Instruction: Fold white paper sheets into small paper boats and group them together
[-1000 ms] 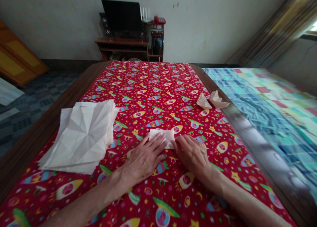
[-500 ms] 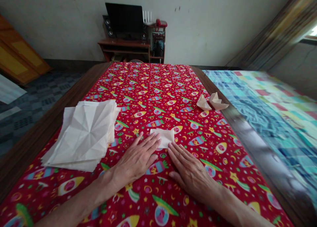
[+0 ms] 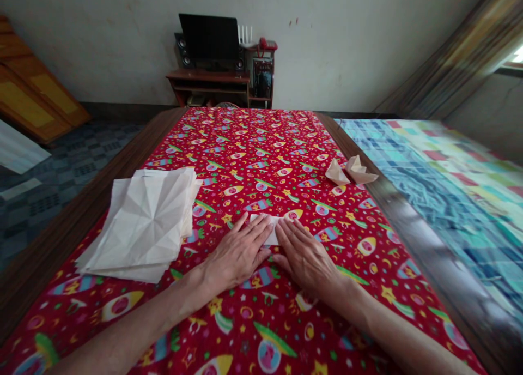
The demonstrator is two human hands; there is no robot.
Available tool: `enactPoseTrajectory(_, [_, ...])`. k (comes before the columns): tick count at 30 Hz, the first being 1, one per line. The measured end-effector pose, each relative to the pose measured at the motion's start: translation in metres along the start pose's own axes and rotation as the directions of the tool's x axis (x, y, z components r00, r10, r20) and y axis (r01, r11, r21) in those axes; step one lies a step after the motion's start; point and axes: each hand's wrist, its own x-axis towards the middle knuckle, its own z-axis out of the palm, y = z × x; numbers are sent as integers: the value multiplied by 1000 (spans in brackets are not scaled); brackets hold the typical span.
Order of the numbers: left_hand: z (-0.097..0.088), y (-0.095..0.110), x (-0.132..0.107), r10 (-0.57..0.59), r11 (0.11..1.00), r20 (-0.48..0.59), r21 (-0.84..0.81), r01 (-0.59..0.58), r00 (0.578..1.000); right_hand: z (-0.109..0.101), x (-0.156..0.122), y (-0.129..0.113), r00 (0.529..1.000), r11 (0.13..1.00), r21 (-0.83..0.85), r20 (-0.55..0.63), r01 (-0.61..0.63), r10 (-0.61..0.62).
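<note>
A small folded piece of white paper [image 3: 273, 226] lies on the red patterned tablecloth [image 3: 261, 162]. My left hand [image 3: 240, 250] lies flat with its fingers stretched out, its fingertips on the left part of the paper. My right hand [image 3: 304, 255] lies flat beside it, fingers spread, covering the paper's right part. Most of the paper is hidden under both hands. Neither hand grips anything.
A stack of creased white paper sheets [image 3: 145, 222] lies to the left. Two folded paper figures [image 3: 349, 170] sit near the table's right edge. A bed with a checked blue cover [image 3: 445, 179] stands right of the table. A desk with a monitor [image 3: 212, 53] is at the far wall.
My right hand has slid forward from beside the paper onto it. My left hand has stayed flat on its left part. The camera has tilted a little.
</note>
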Motion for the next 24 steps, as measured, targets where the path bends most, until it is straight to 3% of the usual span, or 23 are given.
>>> enactPoseTrajectory(7, [2,-10,-2,-40,999,-16,24,40,999,1,-2,16,999,999,-11,-8,-35,35])
enactPoseTrajectory(16, [-8,-1,-41,11,1000,9,27,-11,1000,-17,-27,-2,1000,998,53,22,-23,22])
enactPoseTrajectory(20, [-7,-1,-41,-1,1000,-51,-23,0,999,-17,-23,0,987,976,162,-36,-148,155])
enactPoseTrajectory(24, [-2,-7,-29,-45,991,-217,-131,16,975,-19,-6,10,910,879,249,26,-407,414])
